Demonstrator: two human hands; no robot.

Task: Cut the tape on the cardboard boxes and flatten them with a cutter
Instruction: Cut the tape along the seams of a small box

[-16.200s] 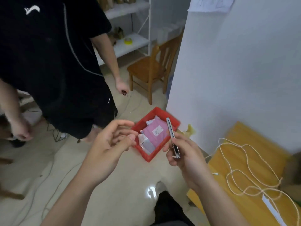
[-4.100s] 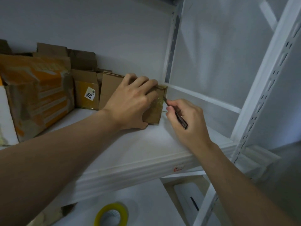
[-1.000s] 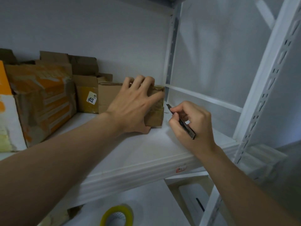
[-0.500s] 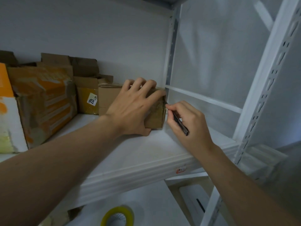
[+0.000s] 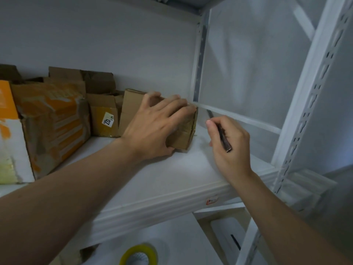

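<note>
A small brown cardboard box [image 5: 131, 108] stands on the white shelf [image 5: 172, 178], near its right end. My left hand [image 5: 154, 129] lies over the box's top and front, fingers spread across it and thumb at its lower front corner. My right hand [image 5: 229, 148] grips a slim dark cutter [image 5: 221, 134] like a pen, a short way to the right of the box. The cutter's blade tip points up and away, clear of the cardboard. The box's right side is mostly hidden behind my left hand.
To the left stand a small box with a white label [image 5: 104, 115] and a large orange and brown box [image 5: 51, 119]. White shelf uprights [image 5: 198, 60] rise behind the box and at the right front [image 5: 305, 104]. A yellow tape roll [image 5: 139, 255] lies on the lower shelf.
My right hand has drawn the cutter away from the box's right edge, a little to the right and up. My left hand stays pressed on the box.
</note>
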